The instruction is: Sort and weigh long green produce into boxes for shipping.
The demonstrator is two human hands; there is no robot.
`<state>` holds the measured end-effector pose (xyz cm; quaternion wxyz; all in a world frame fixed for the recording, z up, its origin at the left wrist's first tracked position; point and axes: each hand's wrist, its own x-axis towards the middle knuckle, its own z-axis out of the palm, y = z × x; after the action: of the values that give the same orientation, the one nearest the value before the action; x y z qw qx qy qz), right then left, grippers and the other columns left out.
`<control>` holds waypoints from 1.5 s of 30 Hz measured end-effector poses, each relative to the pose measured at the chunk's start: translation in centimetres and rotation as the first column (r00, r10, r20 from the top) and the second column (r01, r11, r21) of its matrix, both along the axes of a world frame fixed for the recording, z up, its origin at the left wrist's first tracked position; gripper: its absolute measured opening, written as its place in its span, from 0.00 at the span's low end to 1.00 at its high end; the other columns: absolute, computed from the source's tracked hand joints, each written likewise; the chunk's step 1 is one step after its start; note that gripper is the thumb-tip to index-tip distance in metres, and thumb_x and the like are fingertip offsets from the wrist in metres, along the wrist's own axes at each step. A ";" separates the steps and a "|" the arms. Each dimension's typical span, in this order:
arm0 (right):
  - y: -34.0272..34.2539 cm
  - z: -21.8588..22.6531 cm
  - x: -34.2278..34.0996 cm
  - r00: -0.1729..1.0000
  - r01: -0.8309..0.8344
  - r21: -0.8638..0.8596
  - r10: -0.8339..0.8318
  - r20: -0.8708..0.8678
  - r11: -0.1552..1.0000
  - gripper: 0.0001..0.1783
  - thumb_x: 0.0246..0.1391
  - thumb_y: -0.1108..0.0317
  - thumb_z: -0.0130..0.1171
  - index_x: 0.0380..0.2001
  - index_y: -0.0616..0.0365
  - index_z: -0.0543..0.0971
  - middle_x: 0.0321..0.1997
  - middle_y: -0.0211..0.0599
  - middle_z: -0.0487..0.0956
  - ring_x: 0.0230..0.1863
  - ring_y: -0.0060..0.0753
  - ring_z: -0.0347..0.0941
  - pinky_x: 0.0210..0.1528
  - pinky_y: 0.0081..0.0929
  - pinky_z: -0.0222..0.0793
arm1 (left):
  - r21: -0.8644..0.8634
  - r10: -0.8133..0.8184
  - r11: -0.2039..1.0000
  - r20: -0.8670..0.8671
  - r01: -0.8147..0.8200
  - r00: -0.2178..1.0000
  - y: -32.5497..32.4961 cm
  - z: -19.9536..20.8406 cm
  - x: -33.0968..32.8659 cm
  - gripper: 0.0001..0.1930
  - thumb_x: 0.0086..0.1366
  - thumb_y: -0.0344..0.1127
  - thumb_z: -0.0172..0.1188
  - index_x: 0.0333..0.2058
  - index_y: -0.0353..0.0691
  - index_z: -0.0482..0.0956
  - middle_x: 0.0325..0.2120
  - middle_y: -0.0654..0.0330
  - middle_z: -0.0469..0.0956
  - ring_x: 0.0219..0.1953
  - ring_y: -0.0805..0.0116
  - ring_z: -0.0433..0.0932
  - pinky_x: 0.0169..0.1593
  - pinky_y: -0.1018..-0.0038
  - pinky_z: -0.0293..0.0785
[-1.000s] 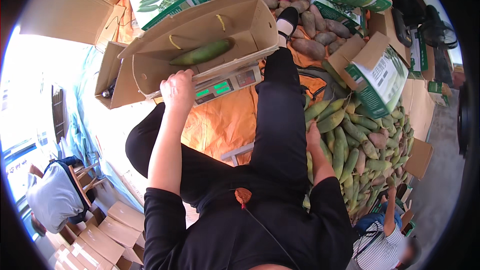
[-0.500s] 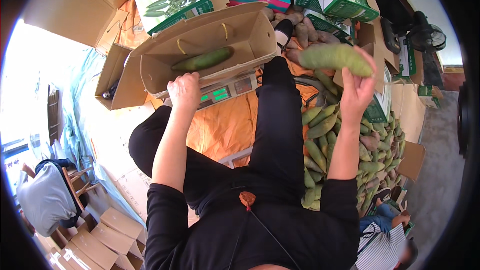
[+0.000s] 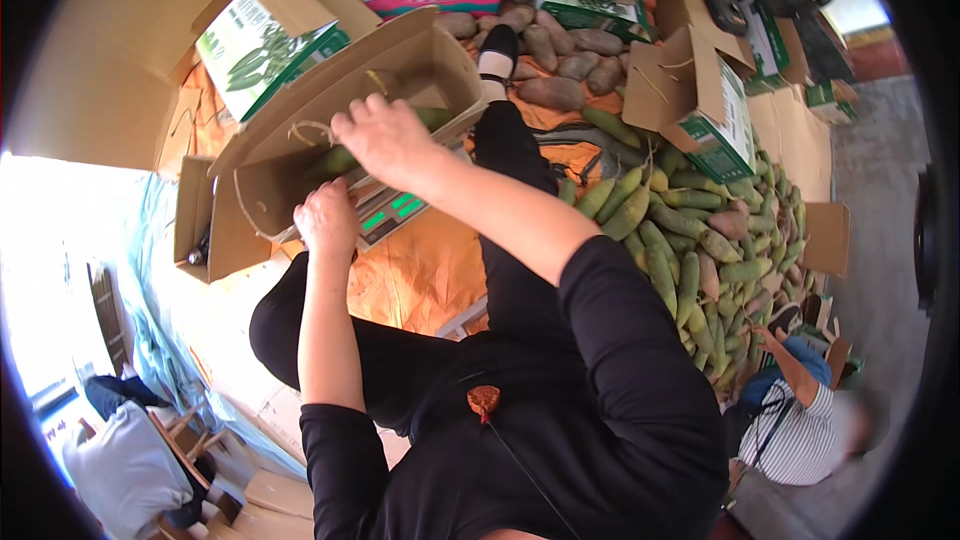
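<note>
An open brown cardboard box (image 3: 262, 130) with yellow cord handles stands tilted across a scale whose display (image 3: 392, 214) glows green. Along the box's inside lies green radish (image 3: 330, 163); whether one or two is hard to tell, as my hand covers the middle. My left hand (image 3: 328, 218) is closed over the box's near rim. Reaching across from the right, my right hand (image 3: 385, 140) is inside the opening, its bent fingers curled over the radish. The underside of that grip is hidden.
Heaped green radishes (image 3: 690, 250) cover the floor to my right. Reddish tubers (image 3: 555, 93) lie beyond my foot. Printed cartons (image 3: 255, 55) and an open box (image 3: 690, 100) stand around the far side. A person in a striped top (image 3: 800, 430) is at lower right.
My right hand has swung left from over the heap, bringing a green radish to the box. My view has turned to the right, and my left hand stays by the rim.
</note>
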<state>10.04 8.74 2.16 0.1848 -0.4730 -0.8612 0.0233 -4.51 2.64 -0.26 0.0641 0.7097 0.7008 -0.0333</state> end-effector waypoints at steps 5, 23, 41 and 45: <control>1.1 -0.9 0.0 0.987 0.109 -0.151 -0.088 0.137 0.982 0.13 0.51 0.64 0.53 0.40 0.52 0.75 0.37 0.36 0.79 0.43 0.39 0.73 0.40 0.45 0.68 | -0.047 0.035 0.998 0.019 -0.034 0.999 0.4 0.5 0.4 0.10 0.55 0.37 0.62 0.36 0.43 0.79 0.34 0.56 0.81 0.40 0.55 0.79 0.41 0.58 0.71; -10.9 -15.7 31.5 0.655 0.621 -0.602 -0.754 0.049 0.501 0.13 0.51 0.64 0.57 0.39 0.57 0.78 0.40 0.47 0.80 0.43 0.49 0.76 0.44 0.40 0.71 | -0.113 0.067 0.991 -0.018 -0.069 0.998 1.0 1.3 1.2 0.11 0.56 0.37 0.62 0.36 0.41 0.78 0.35 0.53 0.80 0.41 0.53 0.79 0.43 0.59 0.71; -16.1 -27.1 20.1 0.646 0.041 -0.497 0.356 0.675 0.867 0.19 0.54 0.68 0.50 0.50 0.50 0.76 0.50 0.28 0.72 0.59 0.32 0.60 0.58 0.47 0.54 | -0.074 0.150 0.985 -0.049 -0.154 0.987 -0.3 2.4 -0.8 0.09 0.55 0.34 0.63 0.35 0.41 0.79 0.34 0.57 0.80 0.40 0.55 0.78 0.43 0.60 0.71; -23.5 -41.0 32.1 0.186 -0.434 0.252 -0.188 0.964 0.865 0.20 0.56 0.65 0.48 0.51 0.50 0.78 0.52 0.27 0.74 0.62 0.29 0.58 0.60 0.46 0.53 | -0.076 -0.011 0.997 0.099 0.019 0.995 2.3 -0.8 3.8 0.08 0.54 0.34 0.63 0.34 0.43 0.79 0.34 0.59 0.79 0.41 0.58 0.77 0.44 0.61 0.69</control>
<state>42.16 -14.77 -38.83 -0.2953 -0.2420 -0.7910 -0.4781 -0.67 4.99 -1.07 0.1257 0.7128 0.6895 -0.0258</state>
